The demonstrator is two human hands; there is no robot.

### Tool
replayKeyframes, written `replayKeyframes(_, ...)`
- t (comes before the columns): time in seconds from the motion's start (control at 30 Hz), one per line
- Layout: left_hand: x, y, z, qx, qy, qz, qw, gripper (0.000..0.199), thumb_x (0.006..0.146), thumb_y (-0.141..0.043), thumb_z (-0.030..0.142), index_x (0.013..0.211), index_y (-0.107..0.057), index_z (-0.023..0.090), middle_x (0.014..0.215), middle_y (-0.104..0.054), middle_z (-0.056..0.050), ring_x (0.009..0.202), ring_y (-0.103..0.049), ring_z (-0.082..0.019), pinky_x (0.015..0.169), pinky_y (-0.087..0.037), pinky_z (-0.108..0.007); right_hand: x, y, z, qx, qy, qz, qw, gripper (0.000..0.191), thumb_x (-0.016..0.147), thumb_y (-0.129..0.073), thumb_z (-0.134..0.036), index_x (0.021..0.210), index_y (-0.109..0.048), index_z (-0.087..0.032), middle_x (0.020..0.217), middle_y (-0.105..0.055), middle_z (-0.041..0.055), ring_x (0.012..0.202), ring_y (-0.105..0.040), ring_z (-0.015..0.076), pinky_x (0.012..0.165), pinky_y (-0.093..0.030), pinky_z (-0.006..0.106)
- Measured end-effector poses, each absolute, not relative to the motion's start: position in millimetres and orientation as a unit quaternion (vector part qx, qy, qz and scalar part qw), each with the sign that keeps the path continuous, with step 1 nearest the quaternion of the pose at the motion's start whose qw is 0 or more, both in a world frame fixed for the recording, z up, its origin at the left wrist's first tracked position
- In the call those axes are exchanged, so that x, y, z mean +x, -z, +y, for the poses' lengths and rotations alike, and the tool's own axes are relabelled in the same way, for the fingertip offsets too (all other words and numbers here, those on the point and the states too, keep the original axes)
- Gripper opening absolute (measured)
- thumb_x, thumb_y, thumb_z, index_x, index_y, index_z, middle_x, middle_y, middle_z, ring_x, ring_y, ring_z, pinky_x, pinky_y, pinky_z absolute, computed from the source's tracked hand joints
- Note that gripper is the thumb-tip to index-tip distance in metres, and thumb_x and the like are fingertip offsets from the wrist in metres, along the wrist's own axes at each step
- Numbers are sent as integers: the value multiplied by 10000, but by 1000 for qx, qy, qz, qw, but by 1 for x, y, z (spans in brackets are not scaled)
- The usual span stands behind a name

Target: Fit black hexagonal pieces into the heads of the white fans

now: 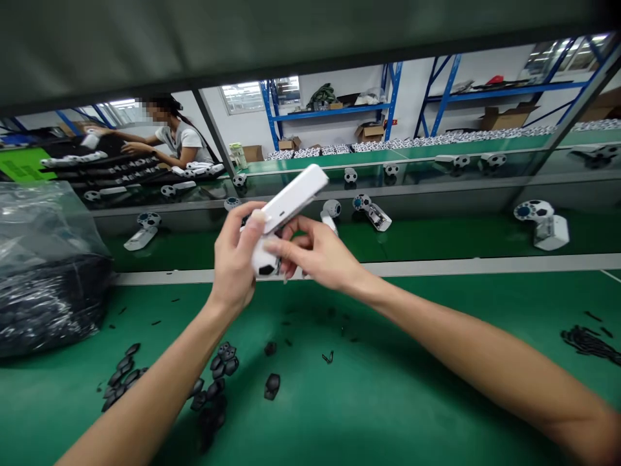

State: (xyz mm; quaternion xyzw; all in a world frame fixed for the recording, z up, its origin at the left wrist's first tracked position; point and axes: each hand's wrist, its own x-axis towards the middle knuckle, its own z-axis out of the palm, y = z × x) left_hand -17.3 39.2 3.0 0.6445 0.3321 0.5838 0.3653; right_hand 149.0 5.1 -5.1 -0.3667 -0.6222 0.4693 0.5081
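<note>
a person's left hand and right hand meet in mid-air above a green bench, both clamped on a white plastic unit with a long, flat rectangular body. the left hand wraps the lower end of the unit, while the fingers of the right hand press against its round head, a ball patterned in black and white like a football. the unit is held clear of the bench, tilted up and away from the person.

directly below the hands, small black rubber pieces lie in a loose heap and a smaller cluster on the green surface, with a single piece set apart. thin black scraps gather near the bench's right side. at left, a clear plastic bag of black parts slumps on the bench.

beyond a pale grey rail, finished white football-headed units stand on a lower green shelf. farther back, a co-worker in a white t-shirt reaches both hands over a dark work surface lined with more white units. long rows of units run along the far bench, under blue steel shelving holding cardboard boxes.
</note>
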Motion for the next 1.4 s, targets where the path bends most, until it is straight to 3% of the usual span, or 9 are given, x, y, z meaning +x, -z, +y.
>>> replayKeyframes(0.17,0,21,99,634,-395,518,416,598,917,-757,479,1402,-568,184,1081,-724,-120,765,-720,-201,556,-631,-301,195,0,43,-555,-337,-623,436,253,1071,-646,-417,976,-634,-183,910,-825,98,737,-780,164,575,-528,237)
replayKeyframes(0.3,17,48,129,695,-318,526,373,605,930,-736,357,1464,-565,129,1175,-767,-184,974,-770,-285,827,-667,-423,227,12,64,-640,-220,-633,375,183,1052,-642,-351,1095,-687,-179,1107,-824,147,1005,-797,275,774,-578,345)
replayKeyframes(0.43,21,54,137,779,-258,502,273,351,1024,-599,382,1293,-711,186,1383,-739,-150,1279,-692,-308,1153,-530,-435,236,45,81,-706,-104,-641,282,420,989,-731,-337,1357,-662,-147,1356,-736,256,1292,-666,432,953,-537,478)
replayKeyframes(0.57,7,46,153,780,-234,567,121,456,1023,-528,326,1417,-631,120,1569,-580,-251,1534,-436,-427,1301,-310,-571,236,74,91,-726,-68,-651,210,651,973,-765,-331,1554,-530,-153,1305,-757,262,1270,-662,425,953,-523,455)
replayKeyframes(0.67,-3,44,177,740,-209,637,51,689,924,-676,349,1524,-505,57,1598,-506,-334,1584,-294,-514,1291,-238,-665,243,79,92,-734,-52,-653,177,628,987,-723,-250,1578,-527,-176,1247,-778,248,1212,-693,414,926,-528,447)
replayKeyframes(0.87,-3,53,212,721,-177,665,87,672,784,-882,337,1344,-631,63,1316,-720,-283,1384,-581,-475,1196,-417,-546,253,41,80,-717,29,-670,192,512,1034,-599,-231,1531,-597,-109,1558,-600,275,1403,-576,471,1044,-520,547)
replayKeyframes(1.03,-3,56,194,754,-315,558,148,785,876,-869,383,1518,-470,170,1375,-699,-151,1304,-661,-294,1112,-504,-365,201,18,40,-499,-130,-776,362,168,995,-729,-287,1119,-819,-219,992,-839,71,899,-775,274,841,-582,400)
replayKeyframes(1.13,-10,54,172,680,-519,421,303,780,817,-925,335,1438,-469,209,1315,-696,-113,1223,-694,-264,998,-571,-355,160,28,7,-349,-276,-866,231,67,975,-781,-242,970,-846,-230,941,-848,36,852,-786,228,768,-555,328)
replayKeyframes(1.4,-51,22,115,468,-652,363,474,623,674,-1036,421,1047,-574,231,912,-701,-8,830,-680,-184,741,-604,-359,129,48,-22,-248,-73,-964,59,74,1039,-748,-212,1019,-812,-181,993,-807,82,963,-741,261,764,-433,365)
